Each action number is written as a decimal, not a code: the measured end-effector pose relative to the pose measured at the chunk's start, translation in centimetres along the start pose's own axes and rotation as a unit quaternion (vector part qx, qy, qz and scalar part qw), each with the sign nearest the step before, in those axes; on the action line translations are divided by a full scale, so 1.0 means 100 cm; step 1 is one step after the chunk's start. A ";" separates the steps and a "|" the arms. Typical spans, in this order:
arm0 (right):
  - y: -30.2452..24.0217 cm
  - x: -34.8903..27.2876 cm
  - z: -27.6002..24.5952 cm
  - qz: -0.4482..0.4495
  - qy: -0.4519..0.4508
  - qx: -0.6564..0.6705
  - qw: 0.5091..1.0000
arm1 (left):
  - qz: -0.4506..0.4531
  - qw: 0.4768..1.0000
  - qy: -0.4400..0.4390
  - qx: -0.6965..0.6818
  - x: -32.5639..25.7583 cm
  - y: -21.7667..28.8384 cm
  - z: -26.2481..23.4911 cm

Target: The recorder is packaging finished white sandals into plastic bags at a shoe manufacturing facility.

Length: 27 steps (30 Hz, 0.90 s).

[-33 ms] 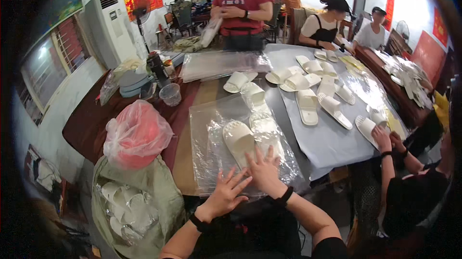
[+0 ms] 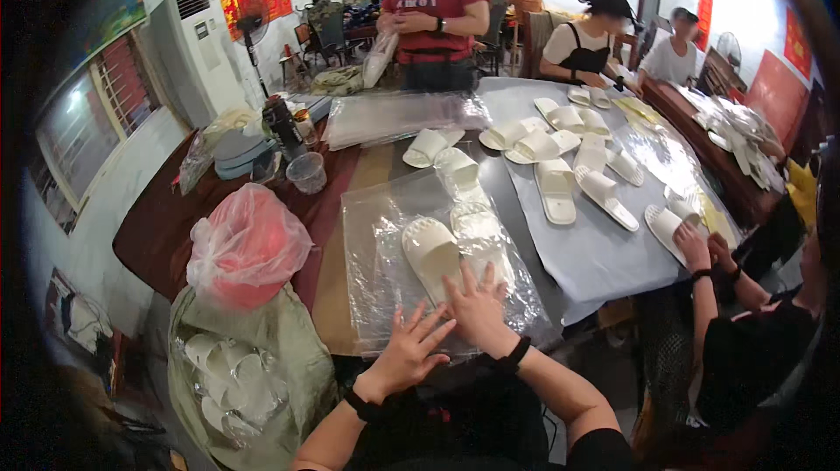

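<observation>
A cream slipper lies toe-away on a stack of clear plastic bags at the table's near edge. Beside it on the right lies a second cream slipper, with clear film around part of it. My right hand rests, fingers stretched, over the near ends of the two slippers and the film. Just left of it my left hand is spread over the lower part of the bags, holding nothing. More slippers lie just beyond. What lies beneath my palms is hidden.
Several slippers lie on the grey sheet at right, where a co-worker's hands touch one. Flat bags lie at the back. A pink bundle in plastic stands at left, above a green sack of wrapped slippers.
The view has shifted very slightly. My hands and the slippers keep the same places relative to each other.
</observation>
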State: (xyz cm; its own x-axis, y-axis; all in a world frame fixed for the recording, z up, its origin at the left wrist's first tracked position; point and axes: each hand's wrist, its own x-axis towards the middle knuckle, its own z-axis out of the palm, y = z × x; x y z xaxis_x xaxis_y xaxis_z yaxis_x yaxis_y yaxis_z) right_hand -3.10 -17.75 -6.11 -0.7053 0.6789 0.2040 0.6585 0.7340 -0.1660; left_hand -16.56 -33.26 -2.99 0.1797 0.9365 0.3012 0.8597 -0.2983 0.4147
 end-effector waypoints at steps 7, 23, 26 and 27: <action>0.007 -0.020 -0.010 0.019 0.010 0.078 0.997 | -0.007 0.999 0.025 0.026 0.000 -0.011 0.002; 0.096 -0.138 -0.069 -0.159 -0.012 0.148 0.976 | 0.041 0.999 -0.024 0.025 0.000 -0.023 -0.009; 0.102 -0.135 -0.101 -0.194 0.040 0.192 0.961 | 0.046 0.998 -0.016 0.034 -0.017 -0.025 -0.015; 0.103 -0.127 -0.113 -0.182 0.114 0.184 0.959 | 0.063 0.997 -0.014 0.028 -0.018 -0.024 -0.016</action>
State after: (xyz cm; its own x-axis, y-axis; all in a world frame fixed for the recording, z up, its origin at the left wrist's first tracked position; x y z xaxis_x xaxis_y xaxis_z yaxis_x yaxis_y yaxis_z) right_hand 15.66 -19.01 0.44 -0.7673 0.3857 0.5123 0.2127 0.9068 -0.3641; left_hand -19.72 -34.55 -3.13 0.3015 0.8970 0.3232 0.8548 -0.4045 0.3251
